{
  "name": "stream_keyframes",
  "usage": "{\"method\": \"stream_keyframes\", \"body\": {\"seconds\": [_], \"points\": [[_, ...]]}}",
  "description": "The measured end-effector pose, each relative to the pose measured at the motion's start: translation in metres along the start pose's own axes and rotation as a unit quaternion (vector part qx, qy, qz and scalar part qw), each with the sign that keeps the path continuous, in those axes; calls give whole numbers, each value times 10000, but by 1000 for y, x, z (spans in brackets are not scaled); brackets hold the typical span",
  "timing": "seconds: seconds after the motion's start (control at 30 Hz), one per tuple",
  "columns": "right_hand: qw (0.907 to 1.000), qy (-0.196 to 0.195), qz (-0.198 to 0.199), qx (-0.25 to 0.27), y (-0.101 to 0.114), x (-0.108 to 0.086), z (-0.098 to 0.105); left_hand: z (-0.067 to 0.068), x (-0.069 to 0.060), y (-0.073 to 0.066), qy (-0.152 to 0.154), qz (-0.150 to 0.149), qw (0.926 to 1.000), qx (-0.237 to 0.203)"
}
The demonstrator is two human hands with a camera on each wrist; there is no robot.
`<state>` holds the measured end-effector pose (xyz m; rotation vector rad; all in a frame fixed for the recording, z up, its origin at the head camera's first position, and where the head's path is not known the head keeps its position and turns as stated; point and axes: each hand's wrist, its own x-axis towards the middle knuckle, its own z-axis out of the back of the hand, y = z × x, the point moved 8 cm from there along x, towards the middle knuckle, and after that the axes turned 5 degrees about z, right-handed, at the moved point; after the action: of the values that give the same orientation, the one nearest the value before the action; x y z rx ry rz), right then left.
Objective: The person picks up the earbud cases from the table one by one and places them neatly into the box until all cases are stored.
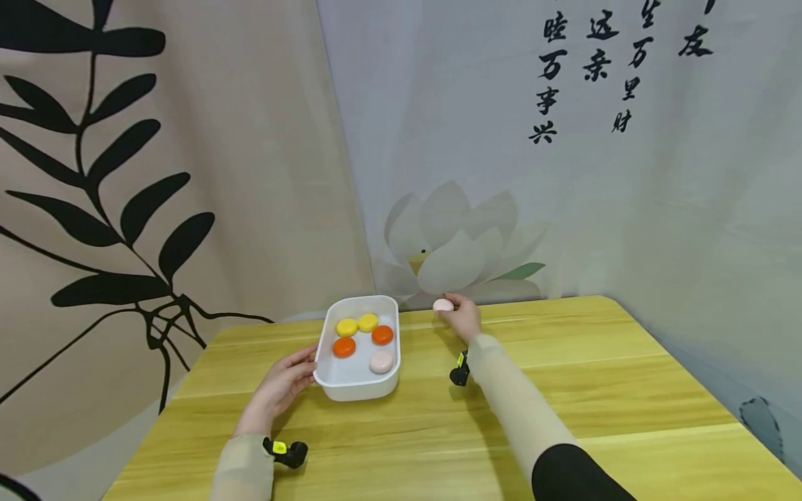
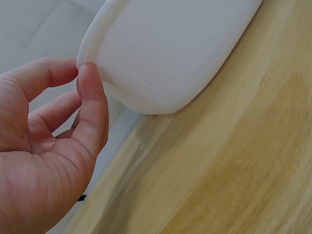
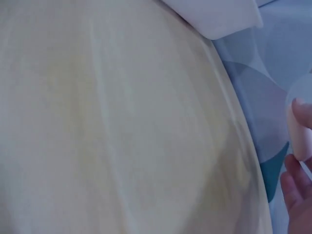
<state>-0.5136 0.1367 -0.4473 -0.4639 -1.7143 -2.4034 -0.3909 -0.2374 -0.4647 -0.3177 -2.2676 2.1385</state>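
My left hand [image 1: 283,384] pinches the rim of a white plastic tray [image 1: 357,392] between thumb and finger; the left wrist view shows this grip [image 2: 53,122] at the rounded corner. Inside the tray lie two yellow discs [image 1: 347,327], two orange discs [image 1: 344,347] and one pale pink disc [image 1: 381,361], all smooth and rounded. To the right of the tray, near the table's far edge, my right hand [image 1: 465,320] holds another pale pink disc [image 1: 443,305]. This disc [image 3: 300,134] shows on edge in the right wrist view, between thumb and fingers.
The wooden table [image 1: 401,445] has a rounded far right corner. Behind it hangs a printed cloth [image 1: 626,229] with a lotus, dark writing and black leaves. Each wrist wears a small black camera [image 1: 289,454].
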Motion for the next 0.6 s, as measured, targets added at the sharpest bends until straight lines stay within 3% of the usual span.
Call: {"method": "stream_keyframes", "body": {"seconds": [0.37,0.6], "points": [[9992,139,-312,206,6,7,12,2,0,1,-74,107,9999,-75],[9991,160,-207,322,21,13,20,2,2,1,-115,150,9998,-20]]}}
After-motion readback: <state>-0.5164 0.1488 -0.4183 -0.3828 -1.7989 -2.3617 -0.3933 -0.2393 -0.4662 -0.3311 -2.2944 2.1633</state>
